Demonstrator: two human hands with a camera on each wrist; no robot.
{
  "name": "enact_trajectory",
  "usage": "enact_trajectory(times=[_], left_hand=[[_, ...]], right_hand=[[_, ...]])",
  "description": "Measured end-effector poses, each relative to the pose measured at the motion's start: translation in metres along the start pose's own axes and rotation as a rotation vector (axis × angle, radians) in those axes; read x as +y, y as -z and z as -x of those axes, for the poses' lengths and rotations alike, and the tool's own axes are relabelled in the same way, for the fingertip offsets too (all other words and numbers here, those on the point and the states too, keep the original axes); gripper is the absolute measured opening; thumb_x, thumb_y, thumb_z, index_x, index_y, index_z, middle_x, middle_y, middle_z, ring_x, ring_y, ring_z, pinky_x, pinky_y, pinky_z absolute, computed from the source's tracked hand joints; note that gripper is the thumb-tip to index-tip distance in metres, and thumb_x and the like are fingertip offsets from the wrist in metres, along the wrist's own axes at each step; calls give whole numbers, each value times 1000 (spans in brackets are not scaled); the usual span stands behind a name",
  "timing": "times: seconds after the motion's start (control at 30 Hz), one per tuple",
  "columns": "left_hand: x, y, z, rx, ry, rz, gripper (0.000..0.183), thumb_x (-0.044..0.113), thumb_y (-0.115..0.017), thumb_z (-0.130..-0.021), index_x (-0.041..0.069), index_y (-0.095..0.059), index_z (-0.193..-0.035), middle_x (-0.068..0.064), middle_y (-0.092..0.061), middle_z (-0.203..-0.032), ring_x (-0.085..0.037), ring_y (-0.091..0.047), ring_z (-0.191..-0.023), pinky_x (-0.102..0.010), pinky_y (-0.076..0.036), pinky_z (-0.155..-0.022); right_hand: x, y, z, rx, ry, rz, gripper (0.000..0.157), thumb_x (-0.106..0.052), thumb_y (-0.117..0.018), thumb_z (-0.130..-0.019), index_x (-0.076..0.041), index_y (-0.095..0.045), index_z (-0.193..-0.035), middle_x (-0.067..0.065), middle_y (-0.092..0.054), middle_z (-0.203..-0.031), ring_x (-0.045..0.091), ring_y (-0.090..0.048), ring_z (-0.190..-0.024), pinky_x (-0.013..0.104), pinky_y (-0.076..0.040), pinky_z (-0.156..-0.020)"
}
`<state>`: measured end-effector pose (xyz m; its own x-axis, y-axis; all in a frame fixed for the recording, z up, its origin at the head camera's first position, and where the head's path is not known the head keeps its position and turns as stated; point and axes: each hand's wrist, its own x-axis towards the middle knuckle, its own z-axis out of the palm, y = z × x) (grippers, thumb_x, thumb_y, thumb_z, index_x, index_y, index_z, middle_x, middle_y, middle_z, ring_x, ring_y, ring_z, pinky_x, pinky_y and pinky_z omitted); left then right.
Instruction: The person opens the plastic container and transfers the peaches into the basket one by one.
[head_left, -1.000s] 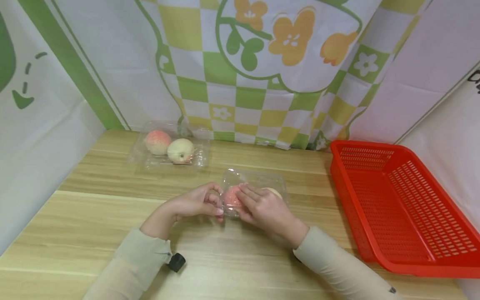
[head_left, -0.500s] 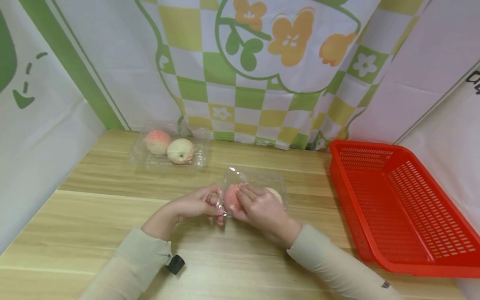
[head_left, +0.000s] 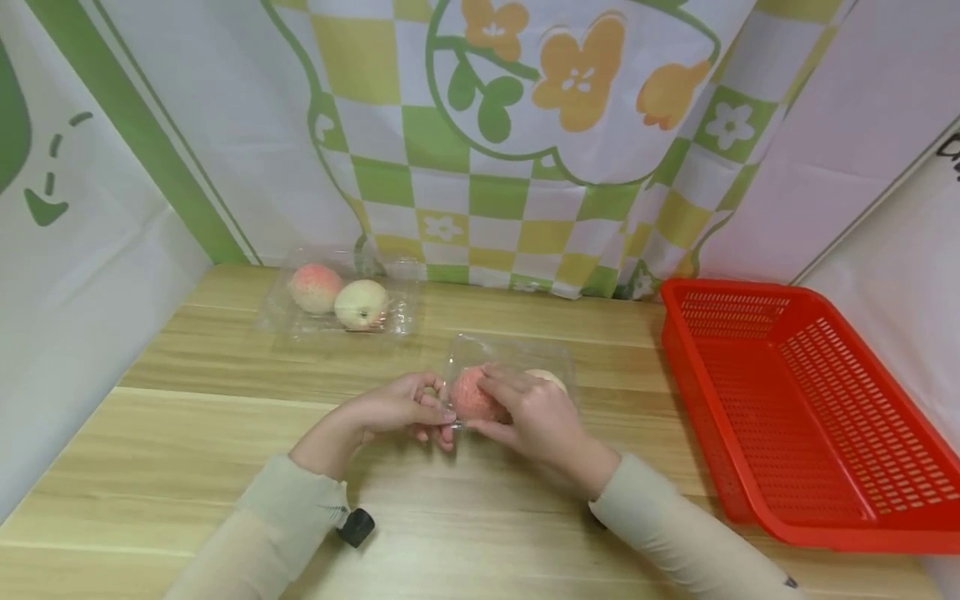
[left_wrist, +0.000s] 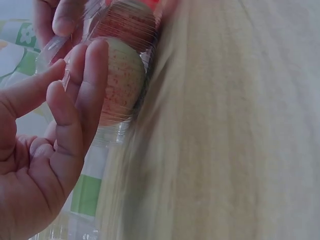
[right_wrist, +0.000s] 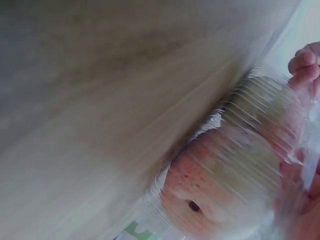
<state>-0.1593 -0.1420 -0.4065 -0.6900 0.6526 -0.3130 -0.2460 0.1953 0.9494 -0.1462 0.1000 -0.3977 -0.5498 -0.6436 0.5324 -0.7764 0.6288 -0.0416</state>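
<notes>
A clear plastic box [head_left: 513, 350] stands on the wooden table [head_left: 450, 533] in front of the person, near the middle of the head view, with a pinkish peach [head_left: 471, 396] at its left end and a paler peach [head_left: 549, 379] at its right, partly under the fingers. Both wrist views show the peaches through ribbed plastic walls. The left hand [head_left: 393, 408] pinches the box's near left corner between thumb and forefinger, its other fingers bent alongside; that grip probably steadies the thin edge. The right hand [head_left: 536, 417] lies across the top, fingers fairly straight over the pinkish peach and thumb apart towards the near side, resting or pressing rather than clenched, perhaps to keep the light plastic from shifting. Farther back and to the left, a second clear box [head_left: 405, 273] holds two more peaches [head_left: 337, 296], set close to the table's back edge, likely out of the forearms' way. On the right, a red basket [head_left: 862, 537] runs along the table's right side, its high rim nearest the right forearm. Wood shows between the handled box and the basket, and a broad stretch lies on the near side, so there seems ample room to slide sideways or draw back; behind, the patterned curtain [head_left: 498, 200] limits reach.
</notes>
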Motion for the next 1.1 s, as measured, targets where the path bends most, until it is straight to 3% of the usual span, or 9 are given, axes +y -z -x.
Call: enact_trajectory(times=[0.2, 0.33, 0.53, 0.77, 0.9, 1.1], left_hand=[[1, 1, -3, 13, 6, -15, 23, 7, -59, -97, 2, -39, -108, -1, -73, -78, -13, -71, -73, -20, -50, -61], [2, 0, -3, 18, 14, -21, 23, 8, -58, -97, 1, -39, -109, -1, -73, -78, -13, -72, -73, -20, -49, -61], [3, -1, -3, 45, 35, -32, 25, 12, -59, -98, 1, -41, -110, -1, -73, -77, -13, -71, -72, -19, -50, -60], [3, 0, -4, 63, 47, -27, 23, 13, -60, -97, 5, -40, -103, 0, -73, -74, -12, -71, -70, -18, -48, -58], [2, 0, -4, 64, 37, -34, 23, 13, -61, -97, 6, -40, -101, -1, -73, -74, -12, -71, -70, -19, -48, -58], [3, -1, -3, 86, 13, -53, 22, 12, -62, -97, 5, -40, -99, -2, -73, -73, -13, -71, -69, -20, -47, -57]], right_hand=[[6, 9, 0, -113, -134, -251, 74, -46, -86, -72, -6, -63, -130, 14, -67, -130, 30, -63, -122, 47, -51, -101], [10, 13, 2, -179, -187, -332, 79, -44, -86, -73, -8, -58, -137, 14, -61, -138, 36, -54, -132, 52, -46, -105], [21, 19, 9, -209, -212, -375, 89, -39, -88, -72, -10, -48, -146, 8, -51, -150, 40, -34, -146, 59, -37, -110], [37, 28, 22, -263, -309, -476, 108, -33, -89, -71, -15, -27, -157, 8, -19, -166, 37, -10, -154, 64, -18, -118], [45, 29, 31, -280, -353, -507, 113, -31, -90, -70, -15, -21, -159, 6, -8, -168, 36, -3, -155, 64, -13, -119], [53, 27, 40, -289, -322, -476, 118, -29, -91, -68, -12, -19, -159, 9, -7, -168, 39, -3, -155, 65, -14, -118]])
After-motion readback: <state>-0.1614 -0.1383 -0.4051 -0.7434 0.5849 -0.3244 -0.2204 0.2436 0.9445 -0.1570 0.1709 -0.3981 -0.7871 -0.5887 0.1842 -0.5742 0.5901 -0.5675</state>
